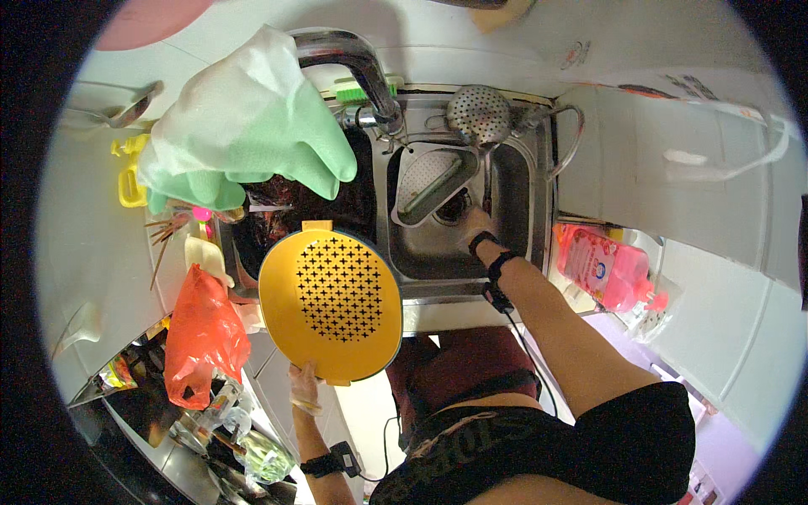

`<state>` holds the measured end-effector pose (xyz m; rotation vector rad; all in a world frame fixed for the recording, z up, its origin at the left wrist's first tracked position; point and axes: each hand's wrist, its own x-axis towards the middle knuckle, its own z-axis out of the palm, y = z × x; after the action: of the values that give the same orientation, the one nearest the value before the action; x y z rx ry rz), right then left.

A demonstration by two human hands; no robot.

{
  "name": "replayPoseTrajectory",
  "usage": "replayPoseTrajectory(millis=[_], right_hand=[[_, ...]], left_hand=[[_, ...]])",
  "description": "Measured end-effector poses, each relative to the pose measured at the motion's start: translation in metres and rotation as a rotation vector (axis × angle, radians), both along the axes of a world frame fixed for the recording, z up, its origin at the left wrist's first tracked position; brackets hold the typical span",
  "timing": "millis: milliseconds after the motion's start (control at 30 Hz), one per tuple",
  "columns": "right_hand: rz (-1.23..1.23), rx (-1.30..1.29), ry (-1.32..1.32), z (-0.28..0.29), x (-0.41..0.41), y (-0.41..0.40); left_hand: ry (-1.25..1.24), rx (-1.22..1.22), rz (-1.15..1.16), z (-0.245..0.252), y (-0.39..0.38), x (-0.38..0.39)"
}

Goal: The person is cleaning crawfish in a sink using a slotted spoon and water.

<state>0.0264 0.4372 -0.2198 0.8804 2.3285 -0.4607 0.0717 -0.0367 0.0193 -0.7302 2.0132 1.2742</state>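
Note:
My left hand (pixel 306 386), in a clear glove, grips the lower rim of a yellow plastic colander (pixel 284 303) with cross-shaped holes. The colander is held up over the front edge of the sink, its inside towards me. My right hand (pixel 478 222) reaches down into the right basin (pixel 429 259) of the steel sink, beside the drain (pixel 453 207). Its fingers are blurred, so whether they hold anything is unclear. A white perforated strainer basket (pixel 420 173), with a long greenish strip along it, sits tilted in that basin.
Green-and-white rubber gloves (pixel 252 126) hang by the faucet (pixel 379 88), above the dark left basin. A perforated steel ladle (pixel 478 113) lies behind the right basin. A pink detergent bottle (pixel 600 265) stands right; a red plastic bag (pixel 205 341) is left.

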Motion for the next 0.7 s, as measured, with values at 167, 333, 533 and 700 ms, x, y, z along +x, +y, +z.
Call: replayPoseTrajectory(millis=[167,333,533,700], right_hand=[[0.04,-0.14,-0.069,-0.006,-0.017,-0.006],[-0.111,-0.14,-0.334,-0.011,-0.032,-0.016],[-0.108,-0.105,-0.323,-0.022,-0.023,-0.019],[-0.146,-0.006,0.178,-0.086,0.041,0.008]], left_hand=[[0.062,-0.049,-0.165,0.005,0.008,-0.012],[0.008,-0.049,-0.042,-0.012,-0.023,0.006],[0.037,0.084,0.084,-0.006,-0.008,0.007],[0.104,0.033,-0.029,-0.002,0.003,-0.006]])
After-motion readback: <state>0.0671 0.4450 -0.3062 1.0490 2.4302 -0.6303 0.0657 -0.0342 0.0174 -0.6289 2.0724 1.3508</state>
